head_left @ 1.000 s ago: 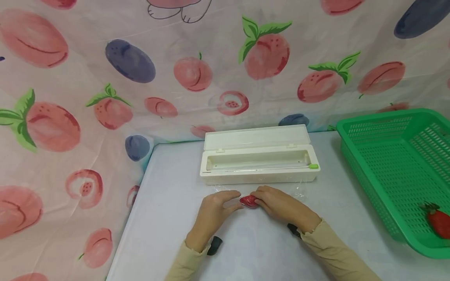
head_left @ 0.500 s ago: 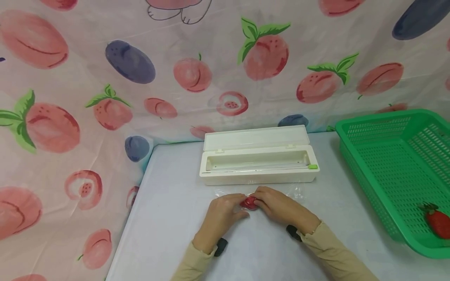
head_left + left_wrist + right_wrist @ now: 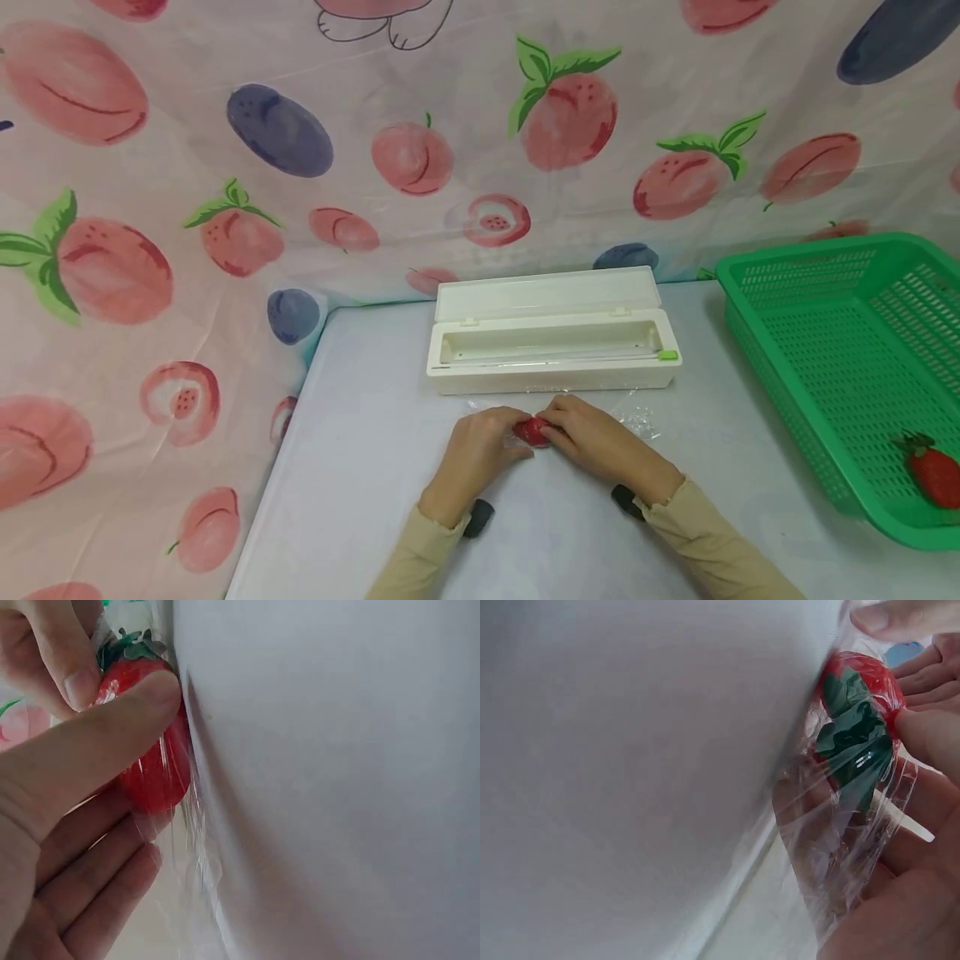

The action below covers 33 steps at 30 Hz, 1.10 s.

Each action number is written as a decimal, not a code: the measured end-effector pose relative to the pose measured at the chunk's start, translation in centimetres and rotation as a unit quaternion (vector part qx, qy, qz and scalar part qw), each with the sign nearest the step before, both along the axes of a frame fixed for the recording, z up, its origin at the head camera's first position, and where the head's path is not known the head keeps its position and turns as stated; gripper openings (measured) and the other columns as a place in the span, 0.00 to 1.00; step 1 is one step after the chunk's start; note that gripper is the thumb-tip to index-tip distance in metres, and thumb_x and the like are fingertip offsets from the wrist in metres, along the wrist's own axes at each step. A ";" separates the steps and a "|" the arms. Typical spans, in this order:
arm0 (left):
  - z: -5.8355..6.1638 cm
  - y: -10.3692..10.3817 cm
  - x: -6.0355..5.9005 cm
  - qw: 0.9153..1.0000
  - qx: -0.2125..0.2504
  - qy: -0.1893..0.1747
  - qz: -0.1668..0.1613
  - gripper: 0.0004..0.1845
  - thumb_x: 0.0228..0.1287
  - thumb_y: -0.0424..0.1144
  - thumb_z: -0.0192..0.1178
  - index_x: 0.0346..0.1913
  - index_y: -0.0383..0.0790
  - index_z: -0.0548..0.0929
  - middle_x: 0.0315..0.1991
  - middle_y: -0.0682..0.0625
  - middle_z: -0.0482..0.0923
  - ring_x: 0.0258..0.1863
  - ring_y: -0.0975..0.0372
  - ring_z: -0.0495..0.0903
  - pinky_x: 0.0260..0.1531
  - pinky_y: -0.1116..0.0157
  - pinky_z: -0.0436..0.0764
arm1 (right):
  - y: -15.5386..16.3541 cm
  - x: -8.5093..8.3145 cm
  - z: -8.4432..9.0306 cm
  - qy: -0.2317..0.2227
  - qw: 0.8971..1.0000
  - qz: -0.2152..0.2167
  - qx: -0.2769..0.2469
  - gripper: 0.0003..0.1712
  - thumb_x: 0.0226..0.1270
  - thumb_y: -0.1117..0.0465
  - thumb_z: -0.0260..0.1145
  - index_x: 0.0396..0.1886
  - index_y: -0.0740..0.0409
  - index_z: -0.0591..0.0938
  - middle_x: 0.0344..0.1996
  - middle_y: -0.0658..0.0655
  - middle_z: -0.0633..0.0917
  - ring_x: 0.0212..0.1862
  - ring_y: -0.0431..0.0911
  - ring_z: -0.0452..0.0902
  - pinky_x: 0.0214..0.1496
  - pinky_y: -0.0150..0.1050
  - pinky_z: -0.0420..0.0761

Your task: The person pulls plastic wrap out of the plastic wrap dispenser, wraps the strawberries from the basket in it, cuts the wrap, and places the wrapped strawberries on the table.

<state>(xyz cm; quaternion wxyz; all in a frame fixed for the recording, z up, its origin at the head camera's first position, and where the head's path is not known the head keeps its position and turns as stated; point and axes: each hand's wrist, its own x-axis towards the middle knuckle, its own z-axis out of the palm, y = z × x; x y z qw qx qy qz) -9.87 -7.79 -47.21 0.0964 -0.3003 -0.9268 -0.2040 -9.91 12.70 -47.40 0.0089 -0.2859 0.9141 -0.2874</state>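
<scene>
A red strawberry (image 3: 531, 432) with green leaves lies between both hands just above the white table, in front of the box. Clear plastic wrap (image 3: 847, 855) covers it, bunched and creased past the leaf end in the right wrist view. My left hand (image 3: 474, 446) grips the strawberry near its tip, thumb laid across the red side and fingers behind. At the leafy end my right hand (image 3: 596, 437) pinches fruit and film together, its other fingers spread beneath the loose wrap. Loose film (image 3: 637, 422) also sticks out beyond the right fingers in the head view.
Behind the hands stands a long white plastic-wrap box (image 3: 555, 382), lid raised, with a green slider (image 3: 667, 356) at its right end. A green basket (image 3: 780, 392) at right holds another strawberry (image 3: 936, 477). A fruit-print cloth (image 3: 420, 75) hangs at the back.
My left hand has moved right and closed in on the strawberry, its fingers now over the tip. The right hand stays nearly in place, still holding the leafy end.
</scene>
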 end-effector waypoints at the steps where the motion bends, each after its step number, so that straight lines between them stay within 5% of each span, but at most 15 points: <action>1: 0.0 0.1 -0.1 1.000 0.003 0.003 0.001 0.19 0.44 0.43 0.80 0.42 0.45 0.89 0.37 0.57 0.88 0.37 0.68 0.86 0.37 0.72 0.83 | 0.0 0.0 -0.1 0.007 1.000 -0.002 0.003 0.10 0.72 0.59 0.63 0.47 0.56 0.86 0.37 0.45 0.79 0.39 0.37 0.72 0.44 0.36 0.80; 5: -0.2 0.2 -0.4 1.000 0.002 0.007 0.003 0.14 0.49 0.47 0.78 0.39 0.48 0.90 0.34 0.59 0.88 0.33 0.70 0.85 0.33 0.72 0.82 | 0.0 0.1 0.0 0.060 0.998 -0.001 0.014 0.13 0.69 0.60 0.67 0.50 0.58 0.85 0.41 0.48 0.80 0.43 0.39 0.74 0.47 0.37 0.81; 10: -0.2 0.0 -0.5 0.999 0.008 -0.032 -0.003 0.13 0.51 0.50 0.75 0.39 0.50 0.91 0.34 0.60 0.88 0.31 0.70 0.83 0.33 0.71 0.81 | -0.1 0.2 0.2 0.109 0.994 0.012 0.013 0.12 0.63 0.62 0.72 0.46 0.56 0.86 0.43 0.49 0.82 0.47 0.42 0.77 0.51 0.39 0.82; 23: 0.1 0.0 -0.4 0.993 -0.013 -0.110 -0.031 0.17 0.60 0.48 0.70 0.50 0.45 0.89 0.43 0.55 0.87 0.45 0.65 0.83 0.49 0.68 0.81 | 0.8 0.6 0.2 0.066 0.997 0.037 0.035 0.22 0.53 0.58 0.79 0.49 0.57 0.87 0.46 0.49 0.83 0.50 0.43 0.77 0.52 0.39 0.82; 33: 0.6 0.1 -0.2 0.995 -0.029 -0.083 -0.038 0.16 0.63 0.48 0.68 0.49 0.43 0.88 0.45 0.54 0.86 0.47 0.64 0.82 0.50 0.66 0.81 | 1.2 0.8 -0.1 0.067 0.996 0.043 0.026 0.16 0.62 0.57 0.73 0.49 0.56 0.87 0.43 0.48 0.79 0.46 0.40 0.74 0.47 0.37 0.81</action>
